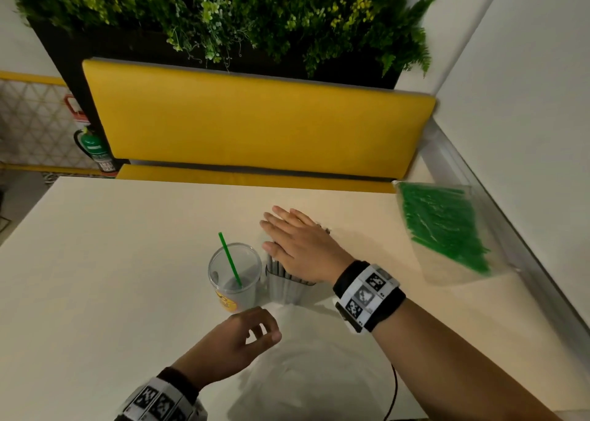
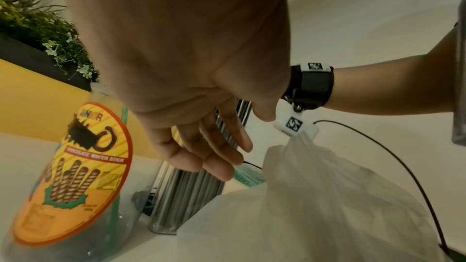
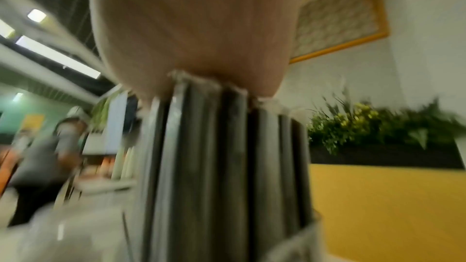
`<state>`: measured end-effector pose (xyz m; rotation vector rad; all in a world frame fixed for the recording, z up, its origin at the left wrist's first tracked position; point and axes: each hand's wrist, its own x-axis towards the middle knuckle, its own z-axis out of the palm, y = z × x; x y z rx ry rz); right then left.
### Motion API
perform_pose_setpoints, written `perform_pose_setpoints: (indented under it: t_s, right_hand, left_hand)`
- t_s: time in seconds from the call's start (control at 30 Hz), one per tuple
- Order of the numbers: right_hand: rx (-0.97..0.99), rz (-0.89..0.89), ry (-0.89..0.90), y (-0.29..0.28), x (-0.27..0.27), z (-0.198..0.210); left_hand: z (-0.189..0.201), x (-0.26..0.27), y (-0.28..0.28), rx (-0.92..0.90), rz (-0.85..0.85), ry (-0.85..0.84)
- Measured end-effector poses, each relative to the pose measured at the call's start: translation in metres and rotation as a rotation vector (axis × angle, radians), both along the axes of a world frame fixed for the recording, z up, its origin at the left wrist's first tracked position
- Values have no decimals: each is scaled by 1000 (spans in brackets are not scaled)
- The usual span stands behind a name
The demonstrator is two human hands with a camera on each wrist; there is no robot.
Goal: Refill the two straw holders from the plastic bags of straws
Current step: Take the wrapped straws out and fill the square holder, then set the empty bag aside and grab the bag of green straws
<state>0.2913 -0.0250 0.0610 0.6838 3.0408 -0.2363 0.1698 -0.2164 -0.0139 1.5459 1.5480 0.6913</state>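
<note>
Here the flat right hand (image 1: 298, 245) presses the straws (image 3: 227, 156) into the holder (image 1: 284, 288); off-centre force may tip it against the cup (image 1: 234, 277) just beside. The left hand (image 1: 236, 340), loosely curled, holds nothing.

On a table (image 1: 111, 277), a cup (image 1: 234, 280) with one straw (image 1: 229, 259) in it stands just left of a holder (image 1: 285, 288) packed with upright straws, a flat right hand (image 1: 300, 248) on their tops, a bag of straws (image 1: 443, 229) well to the right, and the left hand (image 1: 236, 340) nearer the viewer.
</note>
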Motion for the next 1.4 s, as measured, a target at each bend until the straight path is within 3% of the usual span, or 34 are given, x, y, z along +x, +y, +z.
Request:
perform_pose_setpoints:
  t_s: [0.13,0.3,0.4,0.47,0.63,0.73,0.87,0.93,1.03,1.07,1.17,1.23,1.27,1.33,1.4]
  right_hand:
    - [21,-49,137,2,1,9]
    - [-30,-46,37,1,3,0]
    - [9,-97,178,5,7,19]
    - [10,-142,219,3,12,18]
    - [-32,-121,124,-5,20,-9]
    - [-170,-177,263,-6,30,16]
    - [-326,-396,487,-14,102,47]
    - [-504,-519,370,-23,163,39]
    - [-853,-627,26,-49,235,6]
    - [-990,-618,50,-60,245,-2]
    - [-1245,-601,430,-85,240,-17]
    - [-1140,-719,626,-97,225,-27]
    - [-1030,-812,705,-97,219,-30]
    - [-882,-964,873,-90,222,-35]
    - [-898,-1036,1045,-80,231,-24]
  left_hand:
    - [-4,4,4,-60,-54,3]
    - [-6,8,8,-83,-87,12]
    - [-2,12,6,-134,-117,25]
    - [-3,15,3,-235,-163,47]
    - [-15,33,3,-482,-299,55]
    - [-30,44,6,-438,-268,-71]
    - [-30,55,24,-185,-181,-11]
    - [-10,64,38,-56,-178,-90]
    - [23,80,59,90,-215,-232]
    - [31,89,65,133,-212,-281]
    - [45,123,84,143,-229,-411]
    - [46,148,96,136,-264,-403]
    - [45,157,101,158,-279,-355]
    - [39,168,111,276,-289,-88]
    - [32,172,115,293,-303,171]
